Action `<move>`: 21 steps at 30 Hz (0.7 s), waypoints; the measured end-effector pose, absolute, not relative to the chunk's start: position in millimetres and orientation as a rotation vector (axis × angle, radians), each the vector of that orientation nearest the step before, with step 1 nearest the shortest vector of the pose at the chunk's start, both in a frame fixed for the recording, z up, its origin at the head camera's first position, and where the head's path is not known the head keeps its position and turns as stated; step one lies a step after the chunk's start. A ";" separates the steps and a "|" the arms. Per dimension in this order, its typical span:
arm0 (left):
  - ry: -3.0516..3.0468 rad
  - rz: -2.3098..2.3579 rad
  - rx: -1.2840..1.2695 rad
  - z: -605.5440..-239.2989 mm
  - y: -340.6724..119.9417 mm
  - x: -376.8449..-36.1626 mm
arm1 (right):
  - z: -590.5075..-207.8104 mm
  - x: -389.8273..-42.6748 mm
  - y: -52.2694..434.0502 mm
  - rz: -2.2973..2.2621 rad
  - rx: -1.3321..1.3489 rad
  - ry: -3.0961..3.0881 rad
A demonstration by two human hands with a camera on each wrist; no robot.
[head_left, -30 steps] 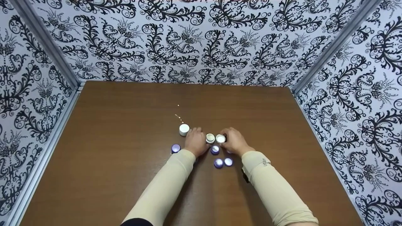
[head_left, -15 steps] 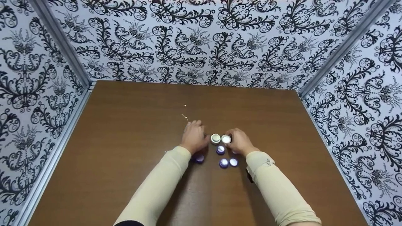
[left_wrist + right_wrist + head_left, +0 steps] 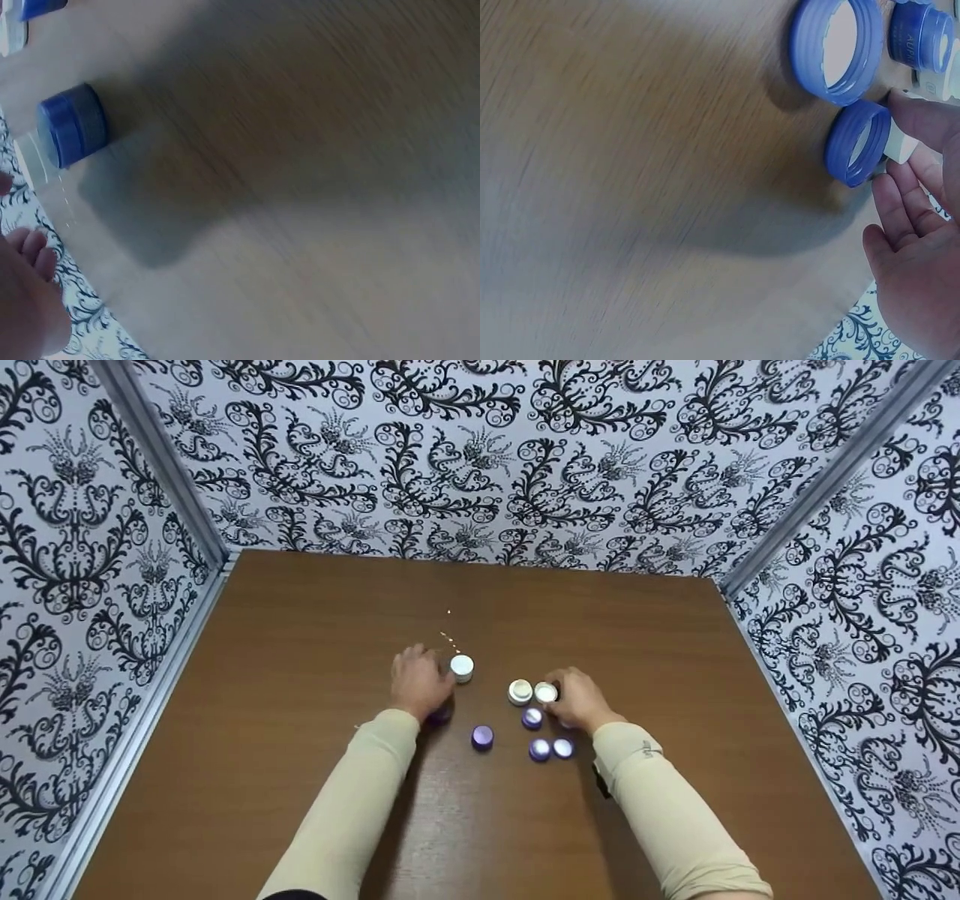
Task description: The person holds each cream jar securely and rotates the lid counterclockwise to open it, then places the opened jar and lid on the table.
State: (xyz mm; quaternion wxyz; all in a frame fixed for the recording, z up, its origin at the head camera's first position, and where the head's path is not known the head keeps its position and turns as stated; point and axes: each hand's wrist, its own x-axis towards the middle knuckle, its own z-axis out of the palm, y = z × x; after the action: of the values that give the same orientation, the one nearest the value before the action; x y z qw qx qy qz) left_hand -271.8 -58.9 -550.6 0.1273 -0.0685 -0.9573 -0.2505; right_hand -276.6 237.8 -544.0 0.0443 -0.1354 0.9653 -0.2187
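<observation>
My left hand (image 3: pixel 418 681) rests on the brown table (image 3: pixel 300 607) with loose fingers and holds nothing. A small white jar (image 3: pixel 462 667) stands just right of its fingers. One purple cap (image 3: pixel 439 715) lies by its wrist and another purple cap (image 3: pixel 482 737) sits further right. The left wrist view shows one blue cap (image 3: pixel 71 124) on its side. My right hand (image 3: pixel 576 699) pinches a second white jar (image 3: pixel 546 692) between thumb and fingers (image 3: pixel 911 206). Beside it stands a third white jar (image 3: pixel 520 691). An open blue cap (image 3: pixel 859 142) lies against my right hand.
Three more purple caps (image 3: pixel 532 718) (image 3: pixel 539 749) (image 3: pixel 562 748) lie near my right wrist. A trail of tiny pale specks (image 3: pixel 450 637) runs behind the left jar. Patterned walls (image 3: pixel 480 457) close the table on three sides.
My left hand slid left, off the white jar that it covered half a second ago, and uncovered a purple cap. The right hand kept its hold on its jar.
</observation>
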 end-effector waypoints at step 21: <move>-2.968 -0.699 -0.193 -562.1 -42.6 -282.4 | -543.8 -277.6 237.9 -0.610 -0.417 2.954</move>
State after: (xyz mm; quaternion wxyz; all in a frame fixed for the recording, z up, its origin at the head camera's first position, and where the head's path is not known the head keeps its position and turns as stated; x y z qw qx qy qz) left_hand -282.4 -42.6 -562.1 0.0433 -0.0631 -0.9705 -0.2285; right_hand -277.6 237.9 -543.8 0.0483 -0.1367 0.9690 -0.2001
